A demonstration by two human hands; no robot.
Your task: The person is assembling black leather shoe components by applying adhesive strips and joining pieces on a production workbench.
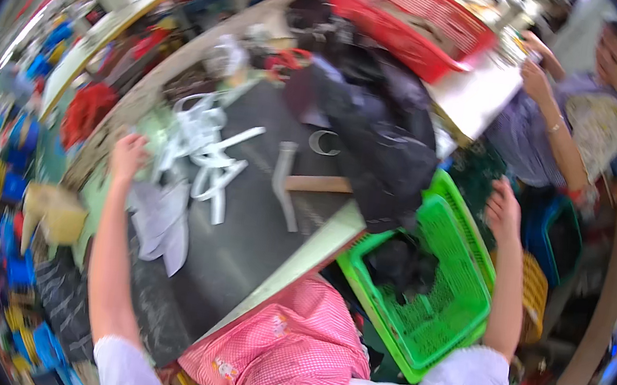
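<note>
My left hand [130, 157] is raised over the left side of the dark tabletop [241, 246], its fingers curled; blur hides what, if anything, is in them. Just below it lie light grey fabric pieces [161, 217], with a tangle of white straps [215, 144] to the right. My right hand [503, 211] is held up at the far right edge of a green plastic basket [451, 346], fingers also curled, their contents hidden. A bunched black item [403, 264] sits in that basket. Between my hands, a hammer [317, 184] with a wooden handle lies on the table.
Black sheet material [384, 133] is heaped at the table's far right. Beyond it stands a red basket [437, 63]. Another person [551, 129] works at a white table [479, 98] on the right. A yellow container [55, 213] stands at far left, near a red bundle [87, 114].
</note>
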